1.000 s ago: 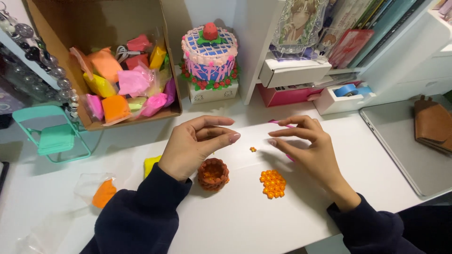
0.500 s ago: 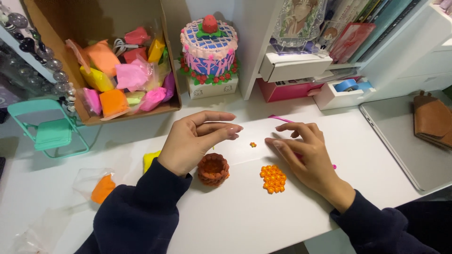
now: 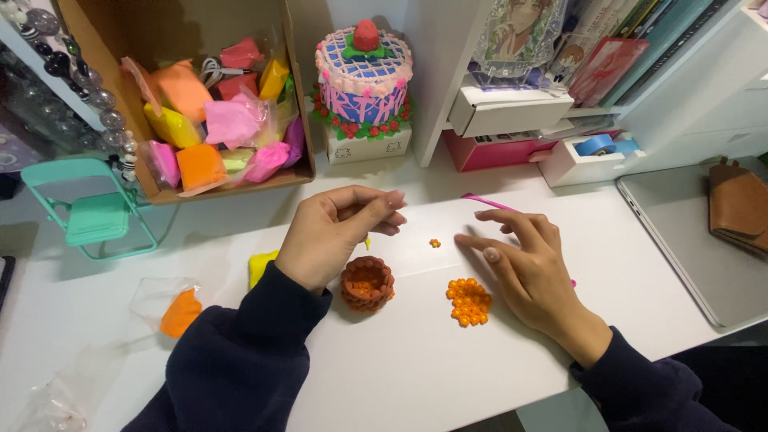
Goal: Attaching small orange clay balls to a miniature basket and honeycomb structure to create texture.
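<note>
My left hand (image 3: pixel 336 232) hovers just above a small brown clay basket (image 3: pixel 367 282), thumb and fingers pinched on a tiny yellow clay bit (image 3: pixel 367 241). My right hand (image 3: pixel 524 268) rests on the white mat (image 3: pixel 416 352) with fingers spread and holds nothing. A cluster of small orange clay balls (image 3: pixel 469 301) lies beside its thumb. A tiny orange flower piece (image 3: pixel 434 242) sits between the two hands. A thin pink tool (image 3: pixel 486 202) lies on the mat and runs under my right hand.
A yellow clay lump (image 3: pixel 260 266) and bagged orange clay (image 3: pixel 180 312) lie left. Behind stand a cardboard box (image 3: pixel 298 112) of coloured clay packs, a clay cake (image 3: pixel 364 72), a tape dispenser (image 3: pixel 596 152) and a teal mini chair (image 3: pixel 92 212). A laptop (image 3: pixel 688 240) with a brown wallet (image 3: pixel 740 204) lies right.
My left hand has curled its fingers into a pinch over the basket. My right hand has slid toward me and spread its fingers beside the orange balls.
</note>
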